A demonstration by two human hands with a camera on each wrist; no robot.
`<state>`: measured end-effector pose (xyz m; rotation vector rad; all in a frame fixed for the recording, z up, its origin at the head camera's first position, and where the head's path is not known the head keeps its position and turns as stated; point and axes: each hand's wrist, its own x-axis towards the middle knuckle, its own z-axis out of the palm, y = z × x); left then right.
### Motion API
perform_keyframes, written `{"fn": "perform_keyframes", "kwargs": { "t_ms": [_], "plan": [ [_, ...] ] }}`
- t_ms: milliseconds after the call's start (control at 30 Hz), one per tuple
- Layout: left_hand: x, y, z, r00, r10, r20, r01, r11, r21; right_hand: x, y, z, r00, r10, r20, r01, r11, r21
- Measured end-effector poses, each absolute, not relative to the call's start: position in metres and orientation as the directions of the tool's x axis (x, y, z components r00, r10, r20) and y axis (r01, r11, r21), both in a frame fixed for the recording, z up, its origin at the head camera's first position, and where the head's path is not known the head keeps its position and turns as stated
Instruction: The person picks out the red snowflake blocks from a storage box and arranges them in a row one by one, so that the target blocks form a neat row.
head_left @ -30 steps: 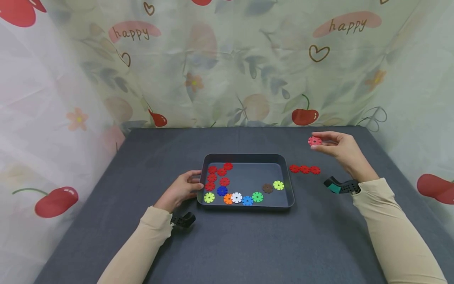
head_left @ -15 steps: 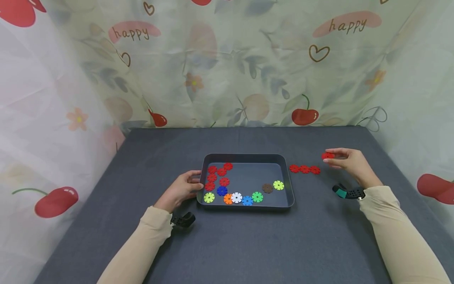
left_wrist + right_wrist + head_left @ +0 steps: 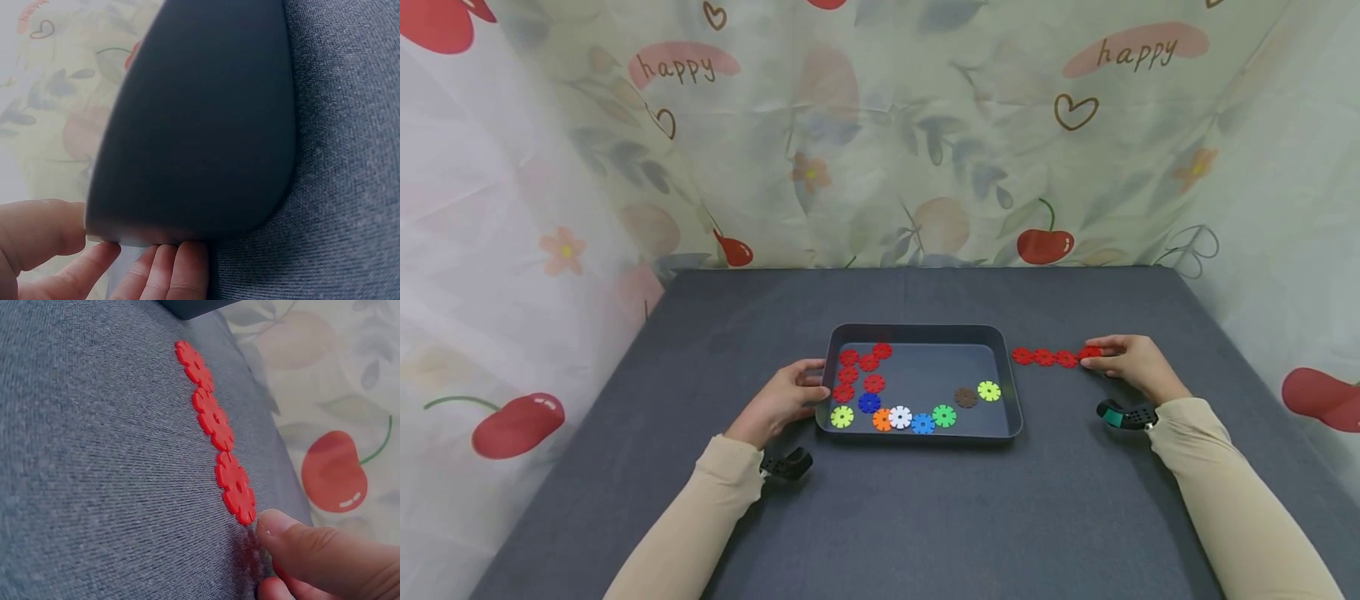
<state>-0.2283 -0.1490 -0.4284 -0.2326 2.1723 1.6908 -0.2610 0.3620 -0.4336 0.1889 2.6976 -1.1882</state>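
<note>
In the head view my right hand [image 3: 1131, 362] pinches a red snowflake disc [image 3: 1089, 353] between thumb and fingers. It is held at the right end of a row of three red discs [image 3: 1043, 357] on the cloth. Those row discs [image 3: 214, 419] show plainly in the right wrist view, where the thumb hides most of the held one. My left hand [image 3: 781, 402] holds the dark tray [image 3: 917, 335] by its left side. In the left wrist view the thumb is at the tray's rim and the other fingers [image 3: 187, 269] touch its outer wall.
Inside the tray several red discs [image 3: 847, 375] lie along the left, with a dark blue disc [image 3: 869, 403] beside them. Orange, white, blue and green discs line the front. A brown disc [image 3: 966, 397] and yellow-green disc [image 3: 988, 391] lie right. A patterned curtain [image 3: 880, 167] hangs behind the table.
My right hand has come down from above the table's far right to the row's right end, bringing the red disc along. The left hand and tray have stayed put.
</note>
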Motion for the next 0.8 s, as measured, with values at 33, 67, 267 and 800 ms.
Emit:
{"fn": "perform_keyframes", "kwargs": {
  "t_ms": [33, 67, 267, 800],
  "plan": [
    [-0.2283, -0.1487, -0.4281, -0.915, 0.093, -0.393, -0.358, 0.263, 0.896, -0.2615, 0.3618, -0.4342, -0.974, 0.042, -0.221, 0.191, 0.676, -0.711],
    [-0.2284, -0.1486, -0.4281, -0.914, 0.091, -0.395, -0.361, 0.264, 0.894, -0.262, 0.3614, -0.4346, -0.974, 0.044, -0.22, 0.191, 0.68, -0.708],
    [-0.2284, -0.1491, -0.4287, -0.914, 0.092, -0.394, -0.359, 0.267, 0.894, -0.2642, 0.3579, -0.4364, -0.977, 0.052, -0.205, 0.18, 0.717, -0.674],
    [-0.2298, -0.1496, -0.4289, -0.915, 0.101, -0.391, -0.354, 0.269, 0.896, -0.2633, 0.3554, -0.4342, -0.982, 0.031, -0.184, 0.141, 0.771, -0.621]
  ]
}}
